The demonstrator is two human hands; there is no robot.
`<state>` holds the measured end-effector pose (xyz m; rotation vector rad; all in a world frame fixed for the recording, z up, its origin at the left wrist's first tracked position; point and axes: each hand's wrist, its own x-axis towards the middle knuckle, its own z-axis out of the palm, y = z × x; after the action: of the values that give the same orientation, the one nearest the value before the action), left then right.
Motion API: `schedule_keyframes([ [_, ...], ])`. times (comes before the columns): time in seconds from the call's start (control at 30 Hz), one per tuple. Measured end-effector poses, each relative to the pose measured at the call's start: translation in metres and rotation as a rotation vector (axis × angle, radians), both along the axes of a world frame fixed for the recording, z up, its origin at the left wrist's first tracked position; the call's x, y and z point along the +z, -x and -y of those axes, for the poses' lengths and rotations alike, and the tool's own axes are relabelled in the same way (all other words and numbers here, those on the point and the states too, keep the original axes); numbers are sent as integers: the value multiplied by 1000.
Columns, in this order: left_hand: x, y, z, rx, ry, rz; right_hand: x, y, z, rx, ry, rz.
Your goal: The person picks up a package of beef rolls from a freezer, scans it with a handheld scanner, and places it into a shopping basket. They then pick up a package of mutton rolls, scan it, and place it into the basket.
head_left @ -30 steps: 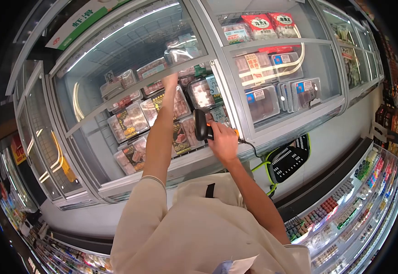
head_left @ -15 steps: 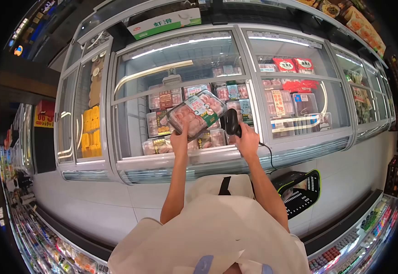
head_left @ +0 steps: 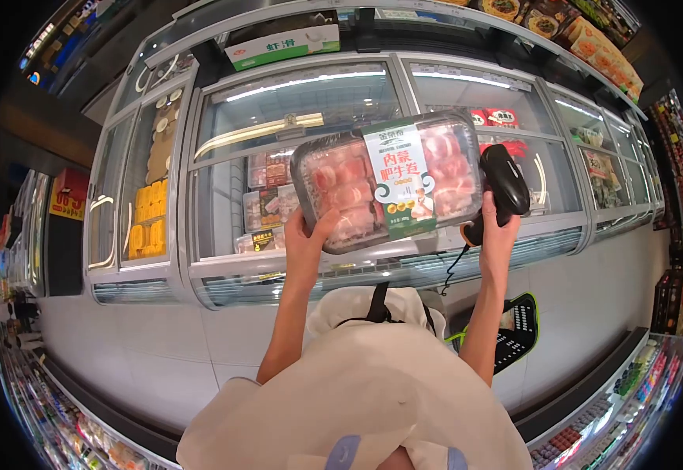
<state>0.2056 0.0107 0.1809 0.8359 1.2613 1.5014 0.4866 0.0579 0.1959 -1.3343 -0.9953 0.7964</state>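
Observation:
A clear plastic tray of sliced meat rolls [head_left: 337,188] is held up close in front of me, tilted slightly. A green and white label [head_left: 401,172] with red lettering wraps its middle and faces me. My left hand [head_left: 310,239] grips the tray at its lower left corner, thumb over the front. My right hand [head_left: 500,231] is closed around a black handheld barcode scanner [head_left: 506,178], whose head overlaps the tray's right edge in this view. From the scanner's handle hangs a coiled black cord [head_left: 451,274].
Behind the tray stands a glass-topped chest freezer [head_left: 231,268] with more meat packs [head_left: 267,207] inside. Yellow packages [head_left: 147,219] fill the left compartment. A black basket with a green rim [head_left: 523,333] is on the floor at right. Stocked shelves [head_left: 592,423] run behind me.
The meat tray has come up and right, closer to the camera, and its label now faces me more squarely. My right hand has moved right with the scanner.

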Motion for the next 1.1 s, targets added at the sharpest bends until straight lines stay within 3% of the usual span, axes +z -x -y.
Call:
schedule_keyframes([
  [0.13,29,-16,-1,-77,-97,19,-1,-47,32,83,-20,-260],
  [0.5,69,-36,12,-87,-169,80,30,-32,72,26,-134,-282],
  [0.7,67,-39,19,-140,-236,151,29,-23,73,-1,-168,-352],
  [1.1,56,-58,13,-31,-210,254,30,-18,76,-1,-170,-311],
])
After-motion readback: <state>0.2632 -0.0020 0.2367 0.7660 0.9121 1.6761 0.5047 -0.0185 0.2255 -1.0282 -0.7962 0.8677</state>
